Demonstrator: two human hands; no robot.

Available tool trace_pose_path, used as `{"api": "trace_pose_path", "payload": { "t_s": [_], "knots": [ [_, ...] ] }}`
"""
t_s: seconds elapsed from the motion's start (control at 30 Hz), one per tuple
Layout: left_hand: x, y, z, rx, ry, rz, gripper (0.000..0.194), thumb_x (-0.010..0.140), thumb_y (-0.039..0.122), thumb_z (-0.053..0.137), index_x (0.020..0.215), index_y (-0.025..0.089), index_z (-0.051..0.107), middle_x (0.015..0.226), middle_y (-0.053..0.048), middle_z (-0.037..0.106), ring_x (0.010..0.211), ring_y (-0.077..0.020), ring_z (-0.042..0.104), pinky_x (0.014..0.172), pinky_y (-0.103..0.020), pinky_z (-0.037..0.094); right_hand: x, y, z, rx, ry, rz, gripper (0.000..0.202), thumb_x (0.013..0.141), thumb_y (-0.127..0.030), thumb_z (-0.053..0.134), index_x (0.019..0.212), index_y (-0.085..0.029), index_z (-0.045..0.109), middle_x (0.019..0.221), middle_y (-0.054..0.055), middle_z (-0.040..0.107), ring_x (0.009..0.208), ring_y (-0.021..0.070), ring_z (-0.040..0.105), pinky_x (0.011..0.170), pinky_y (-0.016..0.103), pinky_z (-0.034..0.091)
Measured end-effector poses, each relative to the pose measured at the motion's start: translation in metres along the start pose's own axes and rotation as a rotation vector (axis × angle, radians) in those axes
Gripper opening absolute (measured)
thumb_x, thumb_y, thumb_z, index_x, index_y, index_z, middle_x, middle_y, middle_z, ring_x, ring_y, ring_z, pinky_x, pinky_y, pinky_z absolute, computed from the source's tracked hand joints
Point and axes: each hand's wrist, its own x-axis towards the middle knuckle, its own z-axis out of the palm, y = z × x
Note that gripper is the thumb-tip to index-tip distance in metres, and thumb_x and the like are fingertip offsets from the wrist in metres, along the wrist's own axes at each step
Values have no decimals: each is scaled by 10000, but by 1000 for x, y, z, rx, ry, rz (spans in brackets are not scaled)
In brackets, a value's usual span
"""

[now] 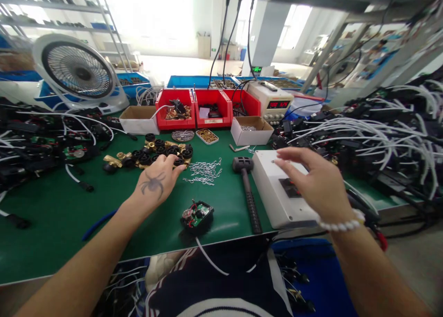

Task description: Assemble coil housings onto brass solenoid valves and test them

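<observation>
My left hand (159,181) reaches over the pile of brass and black fittings (157,152), its thumb pointing right and its other fingertips over the pile; what they touch, if anything, is hidden. My right hand (313,181) hovers above the white box (277,192), thumb and forefinger apart with nothing between them. A black housing with a green circuit board (199,215) lies near the front edge, its white cable hanging down. Silver wire clips (206,169) are scattered right of my left hand. A black mallet (248,192) rests beside the white box.
Red bins (176,109), a small carton (252,130) and a power supply (272,100) line the back. Heaps of white-cabled black parts (374,137) flank the green table (138,234). A fan (81,72) stands back left. Black cables (224,40) hang overhead.
</observation>
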Motion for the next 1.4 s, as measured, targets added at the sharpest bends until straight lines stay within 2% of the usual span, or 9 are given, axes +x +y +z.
{"api": "trace_pose_path", "payload": {
  "t_s": [0.07, 0.13, 0.27, 0.5, 0.83, 1.03, 1.13, 1.27, 1.4],
  "knots": [
    [15, -1, 2, 94, -48, -3, 391, 975, 386, 475, 1220, 93, 555, 1040, -178, 619, 956, -343, 637, 807, -465, 523, 33, 21, -8, -53, -75, 79, 279, 812, -349, 672, 1007, -153, 705, 1009, 107, 721, 935, 247, 661, 918, 411, 496],
    [26, 2, 6, 160, -84, -14, 400, 975, 395, 507, 1245, 101, 534, 1031, -158, 637, 954, -320, 649, 811, -466, 534, 58, 38, -8, -24, -337, 161, 319, 744, -368, 698, 957, -132, 710, 948, 105, 724, 888, 237, 654, 874, 384, 497],
    [36, 5, 14, 221, -94, -52, 461, 981, 461, 501, 1256, 92, 496, 1092, -165, 639, 968, -295, 654, 820, -454, 544, 78, 53, 3, 46, -606, 217, 431, 643, -473, 731, 894, -123, 723, 810, 62, 711, 737, 180, 624, 708, 296, 486],
    [31, -5, 11, 146, 0, 55, 299, 966, 327, 524, 1137, 85, 558, 1082, -175, 650, 1015, -321, 649, 854, -415, 527, 81, 55, 8, 78, -632, 225, 451, 635, -556, 714, 807, -139, 696, 718, 41, 682, 653, 148, 586, 627, 266, 451],
    [-63, 28, -25, -324, 323, 348, 285, 892, 287, 678, 1126, 212, 533, 1019, -6, 610, 872, -144, 622, 824, -234, 515, 63, 66, 8, 25, -419, 190, 686, 713, -838, 498, 649, -173, 652, 755, 108, 717, 751, 235, 655, 772, 354, 498],
    [-91, 42, -39, -590, 196, 491, 310, 926, 161, 609, 1207, 264, 530, 1101, -10, 593, 1009, -119, 602, 910, -177, 492, 56, 28, -9, -36, -285, 108, 580, 723, -757, 624, 724, -183, 708, 797, 91, 708, 782, 249, 633, 766, 376, 492],
    [-94, 47, -36, -726, 108, 526, 353, 941, 127, 565, 1247, 296, 518, 1131, -9, 597, 1055, -119, 595, 944, -170, 485, 18, -14, -11, 306, -313, 71, 457, 852, -631, 625, 956, -199, 728, 845, 65, 697, 747, 180, 625, 742, 314, 517],
    [-88, 52, -32, -732, 49, 608, 296, 982, 221, 533, 1266, 302, 513, 1151, -10, 611, 1073, -118, 609, 926, -172, 501, -44, -56, 14, 1098, -842, 211, 698, 775, -621, 731, 1342, -249, 567, 1006, 58, 677, 713, 130, 625, 649, 258, 541],
    [-85, 53, -28, -297, 284, 449, 396, 1008, 453, 424, 1293, 193, 509, 1108, -85, 640, 834, -181, 671, 681, -258, 555, -74, -60, 41, 1321, -624, 451, 421, 819, -408, 776, 1157, -197, 641, 880, 24, 645, 648, 82, 563, 594, 182, 495]
  ]
}}
